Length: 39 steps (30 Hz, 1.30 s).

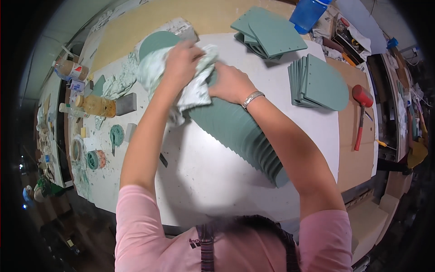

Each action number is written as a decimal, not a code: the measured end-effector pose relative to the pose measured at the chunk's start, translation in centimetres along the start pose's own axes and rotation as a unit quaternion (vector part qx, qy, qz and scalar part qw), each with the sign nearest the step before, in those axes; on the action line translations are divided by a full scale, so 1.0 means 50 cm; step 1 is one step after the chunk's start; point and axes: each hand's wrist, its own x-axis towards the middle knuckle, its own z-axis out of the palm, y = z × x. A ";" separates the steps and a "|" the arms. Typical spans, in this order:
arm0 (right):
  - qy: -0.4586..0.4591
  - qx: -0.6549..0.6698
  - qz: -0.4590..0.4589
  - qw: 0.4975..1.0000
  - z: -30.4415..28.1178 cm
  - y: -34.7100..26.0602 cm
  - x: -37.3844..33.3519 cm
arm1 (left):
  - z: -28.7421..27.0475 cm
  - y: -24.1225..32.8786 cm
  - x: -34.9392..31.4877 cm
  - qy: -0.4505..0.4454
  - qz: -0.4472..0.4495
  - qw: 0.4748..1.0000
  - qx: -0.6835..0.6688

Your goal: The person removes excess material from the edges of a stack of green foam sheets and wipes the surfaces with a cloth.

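Note:
A crumpled white cloth (156, 68) is bunched under my left hand (182, 63), whose fingers are closed on it and slightly blurred. The cloth lies against a green flat plate with a rounded end (158, 41), which shows beyond it. My right hand (232, 84), with a bracelet at the wrist, grips a green plate (212, 79) at its edge, partly covered by the cloth. From beneath the right hand a long row of thin green plates (235, 131) fans out toward me, overlapping, and passes under my right forearm.
Two stacks of green plates (276, 34) (324, 84) sit at the right. Beyond them are a blue container (309, 16) and a red mallet (362, 97). Bottles (97, 105), a grey block (126, 104), a jar of green paste (96, 159) and another cloth (120, 81) stand left.

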 end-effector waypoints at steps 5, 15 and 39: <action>0.000 0.004 0.031 1.000 0.018 0.025 0.005 | 0.026 -0.040 0.046 -0.106 0.000 0.993 -0.052; 0.029 0.043 0.017 0.999 0.027 0.032 0.010 | 0.032 0.009 0.072 -0.170 0.000 0.985 -0.014; -0.042 0.039 0.015 0.998 -0.007 -0.004 -0.003 | -0.004 -0.088 0.057 -0.065 0.004 0.998 -0.014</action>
